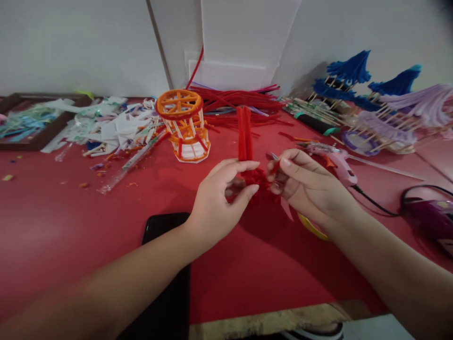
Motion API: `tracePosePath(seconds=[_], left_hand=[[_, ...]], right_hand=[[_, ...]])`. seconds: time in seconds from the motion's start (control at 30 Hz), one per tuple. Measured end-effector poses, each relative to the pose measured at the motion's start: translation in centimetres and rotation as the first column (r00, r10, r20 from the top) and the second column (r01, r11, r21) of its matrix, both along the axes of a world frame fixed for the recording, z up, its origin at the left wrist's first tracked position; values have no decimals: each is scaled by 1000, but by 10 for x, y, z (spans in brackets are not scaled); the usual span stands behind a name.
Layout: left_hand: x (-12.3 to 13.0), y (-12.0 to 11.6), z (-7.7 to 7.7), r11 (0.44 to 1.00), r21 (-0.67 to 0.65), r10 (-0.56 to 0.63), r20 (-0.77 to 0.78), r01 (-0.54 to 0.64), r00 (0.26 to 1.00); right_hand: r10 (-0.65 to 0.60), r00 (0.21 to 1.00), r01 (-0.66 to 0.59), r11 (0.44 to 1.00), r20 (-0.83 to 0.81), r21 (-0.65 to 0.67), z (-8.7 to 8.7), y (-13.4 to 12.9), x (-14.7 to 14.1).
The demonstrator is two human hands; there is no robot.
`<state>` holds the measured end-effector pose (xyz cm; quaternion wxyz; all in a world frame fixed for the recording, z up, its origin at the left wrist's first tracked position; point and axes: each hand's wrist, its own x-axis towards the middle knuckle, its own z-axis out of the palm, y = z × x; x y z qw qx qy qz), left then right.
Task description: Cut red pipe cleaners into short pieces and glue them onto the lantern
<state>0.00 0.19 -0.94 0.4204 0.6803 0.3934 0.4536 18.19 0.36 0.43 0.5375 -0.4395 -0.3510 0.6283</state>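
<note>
Centrally, a bundle of red fuzzy stems (245, 134) sits on the bench (88, 236), well between its back and front edges, its long side running toward the back; whether it stands or lies I cannot tell. Its near end meets red tufts (256, 177), right between both hands, presumably so either can reach them. The left hand (217, 200) arches in with thumb and forefinger parted; its other fingers are partly hidden, so I cannot tell whether they grip. The right hand (311, 186) pinches a small red piece (276, 166) in its fingertips, probably for fine control, with a metal tip (271, 156) just beyond. Below that wrist shows a yellow handle (313, 229). Toward the right edge lies a pink glue gun (334, 159), likely put there for easy reach. Loose red strands (237, 101) lie along the back edge, beside an upright orange frame (186, 137). Scraps (120, 125) crowd the back left corner, seemingly pushed aside; a blue-roofed model (350, 68) stands near the back right corner. Under the left forearm, a black device (164, 226) reaches toward the front edge.
</note>
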Motion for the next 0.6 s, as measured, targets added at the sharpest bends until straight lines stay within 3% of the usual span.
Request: tracePosePath(seconds=[0.2,0.27,0.37,0.5,0.6], left_hand=[[2,2,3,984,-156,-56,171,83,984],[2,3,5,978,-182,-64,220,105,973],[-1,5,5,959,-222,-101,312,176,945],[-4,6,3,941,-200,-180,385,273,905],[-6,6,4,919,-196,-246,394,343,885]], right_hand=[[-149,976,134,986,160,100,-9,7,4],[-145,969,126,987,202,103,-10,5,2],[-59,981,50,997,185,56,-7,-1,-1],[123,992,-123,991,-3,-53,-2,-7,-6],[192,975,-204,973,-115,-106,-1,-9,-8]])
